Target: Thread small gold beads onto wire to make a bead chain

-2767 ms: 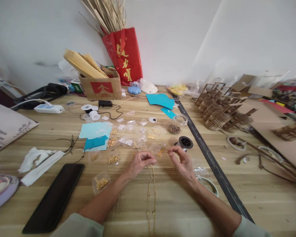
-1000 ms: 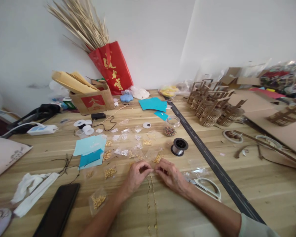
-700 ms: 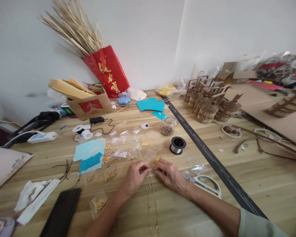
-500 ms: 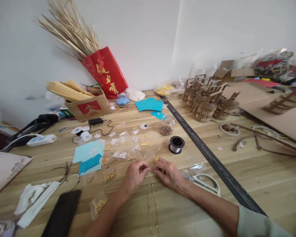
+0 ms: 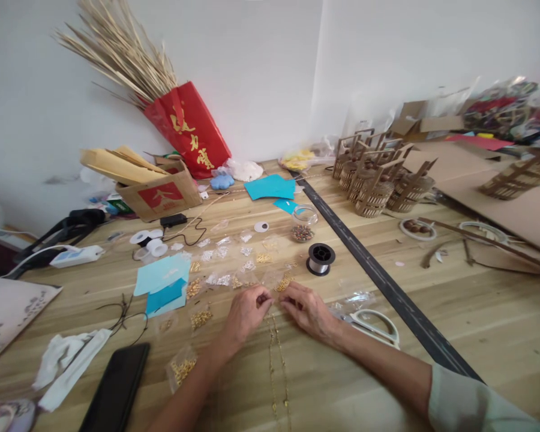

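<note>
My left hand [image 5: 251, 310] is closed, its thumb and forefinger pinched at the top of a thin gold chain [image 5: 279, 351]. Two strands of this chain run down from the fingertips toward the near table edge, small gold beads along them. Close on the other side, my right hand [image 5: 308, 312] is also pinched shut, its fingertips almost meeting the left ones. Whatever it grips is too small to make out. Just beyond the fingers lies a small bag of gold beads [image 5: 282, 283]. White-handled scissors [image 5: 375, 324] rest beside my right wrist.
A wire spool [image 5: 320, 260] and a jar of beads [image 5: 303, 233] stand ahead. Several bags of gold findings [image 5: 201, 318] lie to the left, near a black phone [image 5: 117, 387]. Small woven baskets [image 5: 371, 195] stand back right; a red bag [image 5: 193, 129] leans at the wall.
The view has shifted slightly. Both hands stay pinched close together over the chain, with only a slight shift of the fingers.
</note>
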